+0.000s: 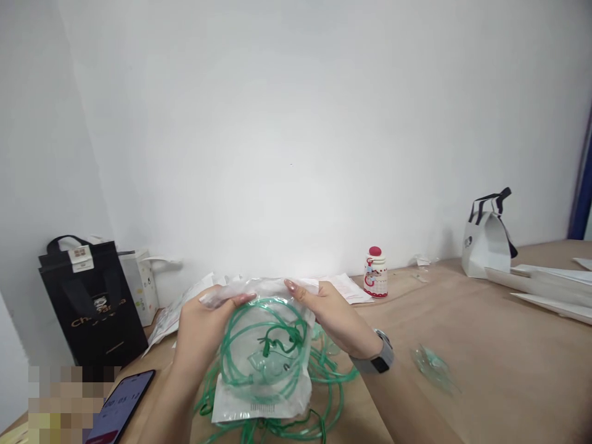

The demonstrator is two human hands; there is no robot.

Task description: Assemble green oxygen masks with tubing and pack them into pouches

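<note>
Between my two hands hangs a clear plastic pouch (259,404) with a white backing and a barcode near its lower edge. Inside it lie coiled green tubing and a transparent oxygen mask (271,367). My left hand (203,320) pinches the pouch's upper left edge, thumb on top. At the upper right edge my right hand (328,308) grips it the same way; a grey watch (374,357) is on that wrist. More green tubing (335,401) lies loose on the table under the pouch, partly hidden by it.
On the left stand a black paper bag (92,314) and a white box (142,290), with a phone (124,404) in front. A red-capped bottle (375,271) stands by the wall. To the right are a clear greenish piece (432,367), a white bag (485,246) and white packets (546,287).
</note>
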